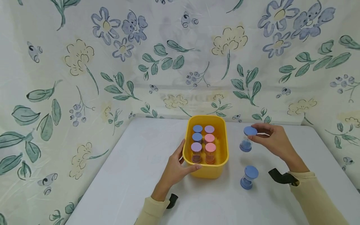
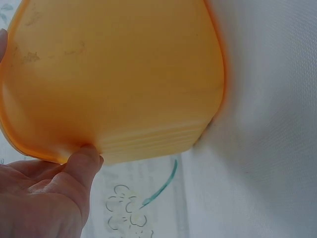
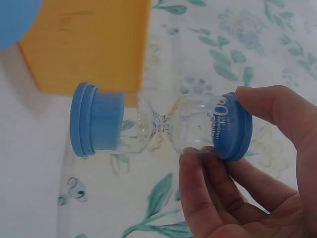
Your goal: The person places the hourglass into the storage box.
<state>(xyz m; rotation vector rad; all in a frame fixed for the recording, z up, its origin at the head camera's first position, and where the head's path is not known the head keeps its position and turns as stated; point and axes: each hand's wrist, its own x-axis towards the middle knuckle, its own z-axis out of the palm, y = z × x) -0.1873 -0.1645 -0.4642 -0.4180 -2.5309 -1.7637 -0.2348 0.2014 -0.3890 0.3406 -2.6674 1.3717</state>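
Note:
A yellow plastic bin [image 1: 208, 172] stands mid-table, and my left hand [image 1: 175, 170] grips its near left corner, thumb at the front rim and fingers along the side. In the left wrist view that hand [image 2: 54, 193] holds the bin's edge [image 2: 148, 74]. To the right of the bin, my right hand [image 1: 271, 139] pinches the upper cap of a blue sand timer [image 1: 246, 145]. Its blue sand [image 3: 108, 120] lies at the end away from the fingers. I cannot tell whether its base touches the table. A second blue sand timer [image 1: 247, 182] stands nearer me.
Several sand timers stand in two columns inside the bin, among them a pink one [image 1: 210, 153], a purple one [image 1: 196, 153] and a blue one [image 1: 197, 137]. The white table [image 1: 126, 175] meets a flower-patterned cloth [image 1: 168, 72] at the back and sides.

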